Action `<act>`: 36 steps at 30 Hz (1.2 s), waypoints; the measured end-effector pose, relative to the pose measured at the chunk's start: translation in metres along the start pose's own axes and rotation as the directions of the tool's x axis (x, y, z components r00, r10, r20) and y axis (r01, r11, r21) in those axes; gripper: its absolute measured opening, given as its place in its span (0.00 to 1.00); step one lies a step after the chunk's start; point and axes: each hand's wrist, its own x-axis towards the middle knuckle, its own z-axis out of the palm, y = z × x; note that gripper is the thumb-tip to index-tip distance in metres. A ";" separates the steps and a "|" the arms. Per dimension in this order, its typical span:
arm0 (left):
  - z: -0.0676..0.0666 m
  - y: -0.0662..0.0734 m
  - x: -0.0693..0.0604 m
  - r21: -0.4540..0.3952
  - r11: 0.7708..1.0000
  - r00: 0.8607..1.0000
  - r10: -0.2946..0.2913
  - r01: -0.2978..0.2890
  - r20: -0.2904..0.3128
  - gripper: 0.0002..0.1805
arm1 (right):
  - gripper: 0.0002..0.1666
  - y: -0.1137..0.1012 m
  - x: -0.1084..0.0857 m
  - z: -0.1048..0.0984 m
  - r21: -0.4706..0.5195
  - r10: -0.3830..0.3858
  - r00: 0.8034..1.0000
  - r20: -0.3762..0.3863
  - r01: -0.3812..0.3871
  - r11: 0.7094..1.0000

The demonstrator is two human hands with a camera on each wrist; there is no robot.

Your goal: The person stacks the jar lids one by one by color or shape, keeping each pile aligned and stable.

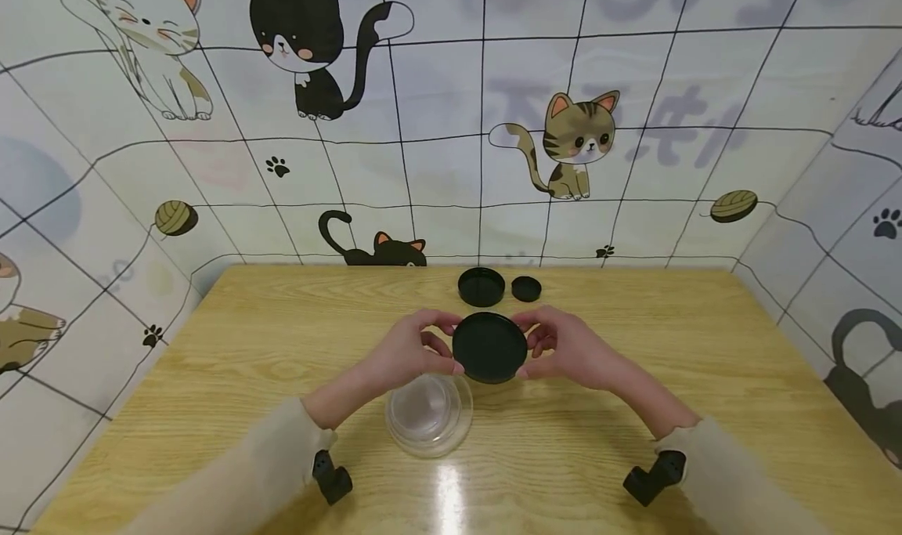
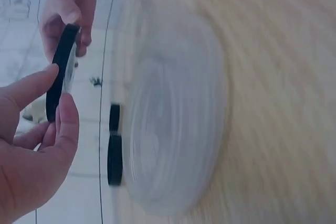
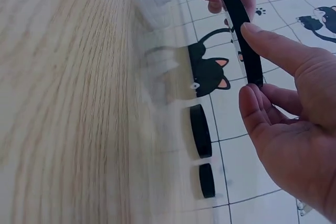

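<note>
Both hands hold a round black lid [image 1: 489, 348] above the wooden table, one at each side. The left hand [image 1: 412, 352] pinches its left edge between thumb and fingers; the right hand [image 1: 569, 348] pinches the right edge. Seen edge-on in the left wrist view, the lid [image 2: 62, 72] is raised off the table. In the right wrist view the lid [image 3: 244, 35] stands tilted between the two hands. Clear round plastic containers [image 1: 428, 415], seemingly nested, rest on the table below the left hand.
Behind the held lid, a medium black lid [image 1: 481, 287] and a smaller black lid [image 1: 526, 288] lie side by side near the far edge of the table [image 1: 282, 292]. A cat-patterned cloth [image 1: 444, 159] rises behind the table.
</note>
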 end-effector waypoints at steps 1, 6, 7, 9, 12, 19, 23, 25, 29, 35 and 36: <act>0.005 0.002 -0.003 -0.007 1.000 1.000 -0.006 0.006 -0.006 0.36 | 0.43 -0.001 -0.005 -0.002 -0.012 0.004 1.000 0.004 -0.004 1.000; 0.031 0.010 -0.015 -0.029 0.999 0.998 -0.026 0.024 -0.059 0.36 | 0.42 -0.005 -0.023 -0.012 -0.032 0.007 0.999 0.031 -0.006 0.999; 0.035 0.011 -0.017 -0.036 0.999 0.997 -0.027 0.024 -0.071 0.36 | 0.42 -0.005 -0.026 -0.014 -0.029 0.007 0.999 0.039 -0.006 1.000; 0.043 0.012 -0.021 -0.046 0.999 0.996 -0.031 0.027 -0.085 0.35 | 0.42 -0.005 -0.032 -0.017 -0.027 0.016 0.998 0.055 -0.014 1.000; 0.054 0.013 -0.024 -0.072 0.997 0.995 -0.028 0.021 -0.091 0.35 | 0.42 -0.004 -0.041 -0.020 -0.022 0.015 0.998 0.069 -0.014 1.000; 0.076 0.010 -0.024 -0.098 0.995 0.998 0.013 -0.020 -0.066 0.35 | 0.43 0.001 -0.064 -0.025 -0.006 0.031 0.997 0.071 -0.031 0.999; 0.089 0.005 -0.023 -0.084 0.996 0.998 0.034 -0.038 -0.057 0.35 | 0.44 0.008 -0.075 -0.025 0.013 0.044 0.997 0.067 -0.045 0.999; 0.096 0.002 -0.022 -0.070 0.997 0.998 0.038 -0.043 -0.058 0.36 | 0.44 0.013 -0.079 -0.025 0.020 0.039 0.997 0.066 -0.041 0.999; 0.107 -0.001 -0.021 -0.023 0.999 0.997 0.042 -0.044 -0.065 0.36 | 0.44 0.020 -0.086 -0.025 0.008 0.034 0.998 0.059 -0.035 0.999; 0.122 -0.004 -0.020 0.019 0.999 0.995 0.032 -0.030 -0.093 0.35 | 0.44 0.033 -0.093 -0.024 -0.005 0.036 0.998 0.061 -0.035 0.999; 0.125 -0.005 -0.020 0.019 0.999 0.995 0.031 -0.029 -0.099 0.35 | 0.44 0.035 -0.094 -0.023 0.000 0.036 0.997 0.063 -0.036 0.999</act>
